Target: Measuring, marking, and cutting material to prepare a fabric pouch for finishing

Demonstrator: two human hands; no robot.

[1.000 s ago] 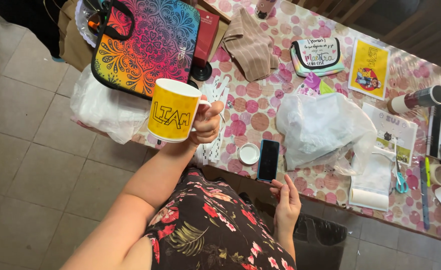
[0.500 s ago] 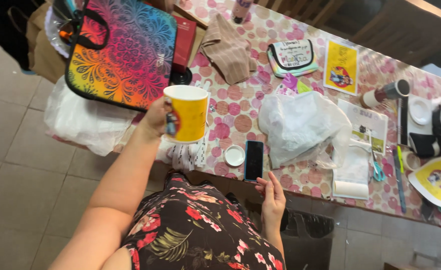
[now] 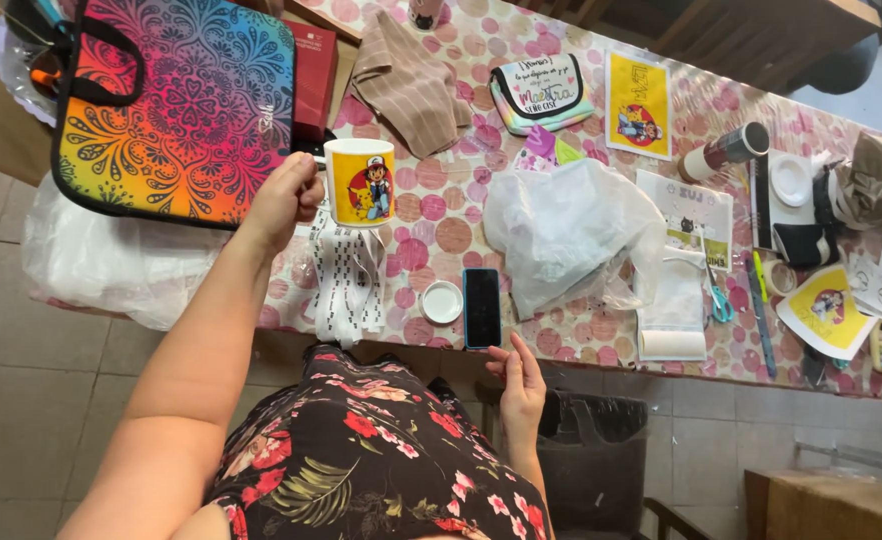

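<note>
**Printed mug held above a crowded craft table**

A person's left hand [image 3: 283, 200] grips a yellow ceramic mug with a cartoon print [image 3: 360, 182], fingers closed at its left side where the handle would be, though the handle itself is hidden. The mug stands upright, lifted just above the pink-dotted tablecloth [image 3: 431, 235], right of a rainbow mandala-patterned bag [image 3: 176, 105] and over strips of white printed paper [image 3: 346, 280]. The right hand [image 3: 519, 375] hangs loosely open and empty at the near table edge, just below a black smartphone [image 3: 482, 306] and near a small white round lid [image 3: 442, 301]. A crumpled clear plastic bag [image 3: 571, 230] lies further right. Held from one side only, the mug could tilt or slip and chip on the table, or strike the bag beside it.
</note>
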